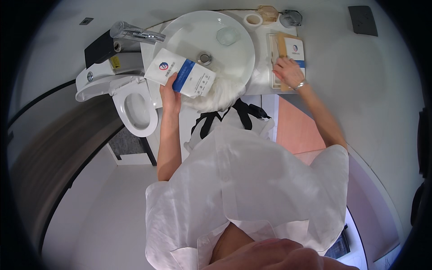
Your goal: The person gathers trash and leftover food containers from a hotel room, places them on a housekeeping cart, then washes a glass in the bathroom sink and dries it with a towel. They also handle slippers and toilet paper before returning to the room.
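My left hand (171,96) grips a white and blue printed packet (199,78) by its lower edge, thumb on top, over the near left rim of a round white washbasin (248,64). My right hand (288,71) is at a shallow tray (272,79) on the counter's right part, its fingers over the lower part of the contents. In the tray lie a tan packet (281,42) and another white and blue packet (294,48); whether the fingers hold anything cannot be told. White crumpled cloth or film (226,92) lies over the basin's near rim.
A chrome faucet (141,33) rises left of the basin. Inside the basin is a clear octagonal glass dish (227,36). A white cup (252,20), an amber glass (268,14) and a grey glass (290,18) stand at the back right. A toilet (136,108) is at the left, lid raised.
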`<action>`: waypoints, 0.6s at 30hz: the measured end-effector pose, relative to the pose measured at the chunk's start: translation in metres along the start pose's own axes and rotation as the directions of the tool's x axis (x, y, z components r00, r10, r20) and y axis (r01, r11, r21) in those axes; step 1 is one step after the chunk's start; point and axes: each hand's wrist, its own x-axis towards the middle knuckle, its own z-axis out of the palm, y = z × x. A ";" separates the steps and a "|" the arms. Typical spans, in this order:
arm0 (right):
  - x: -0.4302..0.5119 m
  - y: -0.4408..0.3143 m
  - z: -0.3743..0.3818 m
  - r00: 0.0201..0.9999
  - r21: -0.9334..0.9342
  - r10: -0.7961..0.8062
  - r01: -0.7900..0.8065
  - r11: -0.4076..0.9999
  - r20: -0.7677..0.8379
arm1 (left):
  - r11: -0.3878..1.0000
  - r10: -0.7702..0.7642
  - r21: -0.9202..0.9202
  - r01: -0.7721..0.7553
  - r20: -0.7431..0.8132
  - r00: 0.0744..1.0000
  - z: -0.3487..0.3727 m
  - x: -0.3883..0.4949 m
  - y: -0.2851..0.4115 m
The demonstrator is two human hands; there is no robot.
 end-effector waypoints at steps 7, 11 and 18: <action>-0.015 0.020 -0.035 0.927 -0.076 0.364 -0.371 0.926 -0.094 | 0.999 0.031 -0.016 -0.031 -0.041 0.999 -0.006 -0.002 -0.001; -0.027 0.035 -0.041 0.722 -0.191 0.692 -0.677 0.710 0.014 | 0.999 0.025 -0.033 -0.027 -0.051 0.998 -0.013 -0.001 -0.004; -0.051 0.046 -0.042 0.494 -0.334 0.867 -0.809 0.484 0.058 | 0.999 0.017 -0.040 -0.019 -0.057 0.998 -0.019 0.003 -0.007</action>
